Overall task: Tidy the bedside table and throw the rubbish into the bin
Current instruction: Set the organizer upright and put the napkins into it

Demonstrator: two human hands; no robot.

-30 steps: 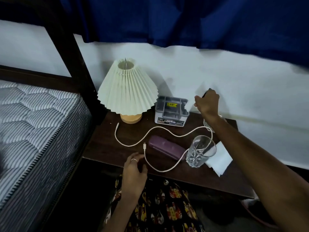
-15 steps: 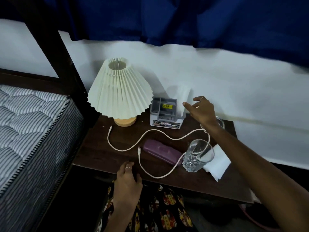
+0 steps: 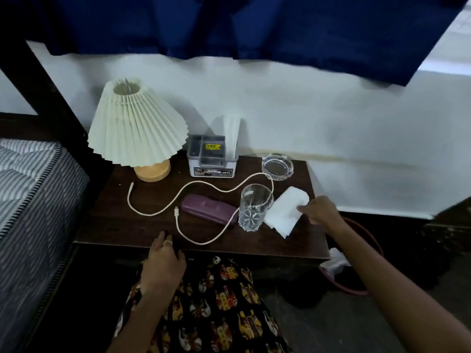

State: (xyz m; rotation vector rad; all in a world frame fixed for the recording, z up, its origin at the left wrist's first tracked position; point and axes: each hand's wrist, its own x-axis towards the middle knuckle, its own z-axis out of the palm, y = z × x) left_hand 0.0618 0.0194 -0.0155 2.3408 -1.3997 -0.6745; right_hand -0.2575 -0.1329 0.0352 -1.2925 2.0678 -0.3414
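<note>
Glass (image 3: 254,207) between case (image 3: 207,209) and tissue (image 3: 285,210)

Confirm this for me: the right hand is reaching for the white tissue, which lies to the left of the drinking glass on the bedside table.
Not quite. The right hand does reach the white tissue on the bedside table, but the head view shows the tissue lying to the right of the drinking glass, not the left.
</note>
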